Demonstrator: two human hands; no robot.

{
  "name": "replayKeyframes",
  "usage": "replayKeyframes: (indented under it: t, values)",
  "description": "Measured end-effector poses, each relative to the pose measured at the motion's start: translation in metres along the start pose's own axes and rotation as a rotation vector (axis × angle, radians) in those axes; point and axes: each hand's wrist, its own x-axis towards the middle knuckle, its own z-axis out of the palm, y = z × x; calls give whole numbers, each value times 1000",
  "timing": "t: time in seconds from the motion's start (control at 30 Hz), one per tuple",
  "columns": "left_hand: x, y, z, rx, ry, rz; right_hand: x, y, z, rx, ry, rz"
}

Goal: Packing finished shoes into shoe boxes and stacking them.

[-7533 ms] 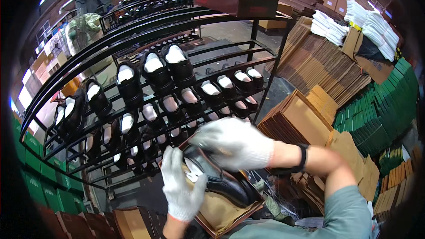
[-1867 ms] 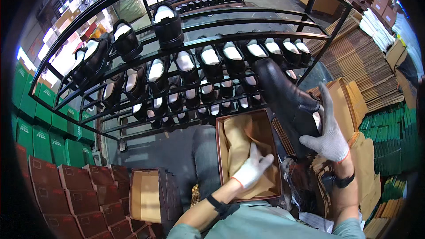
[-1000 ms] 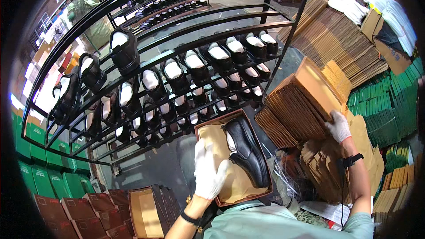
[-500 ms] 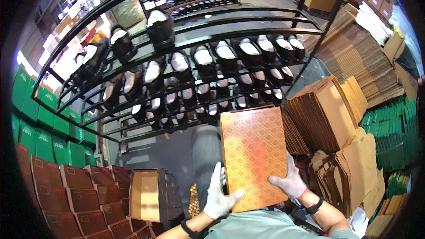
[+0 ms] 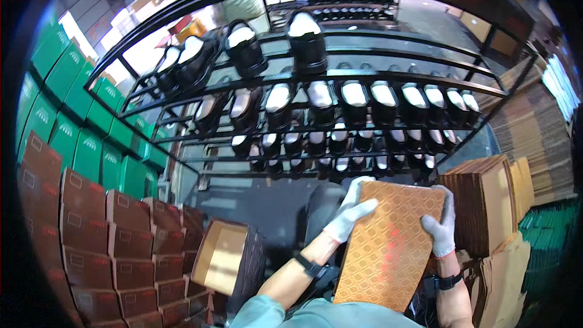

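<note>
Left hand: gloved left hand (image 5: 351, 217) clamps the upper left edge of the box (image 5: 390, 244), fingers spread over its patterned orange lid.
Right hand: gloved right hand (image 5: 441, 225) grips the box's upper right edge, fingers hooked over the top corner.
Box: closed and tilted, held up between both hands in front of the person, below the rack (image 5: 316, 79).
Rack: black metal tiers, loaded with rows of black shoes (image 5: 354, 101), toes down.
Left side: an open box (image 5: 222, 257) stands on edge by the brown box stack (image 5: 91, 237); green boxes (image 5: 67, 127) are piled behind.
Right side: flat cardboard (image 5: 486, 203) stands bundled just beside the right hand.
</note>
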Motion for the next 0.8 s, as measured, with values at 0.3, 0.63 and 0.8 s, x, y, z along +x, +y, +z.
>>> replayKeyframes:
  t: [0.3, 0.63, 0.8]
  values:
    - [-102, -55, -29, 191, 36, -155, -53, 48, 21, 152, -32, 136]
    - [-157, -61, -19, -56, 401, -224, -75, 80, 42, 118, -210, 293]
    - [-160, -42, -54, 756, 409, -280, -77, 56, 11, -252, -252, 63]
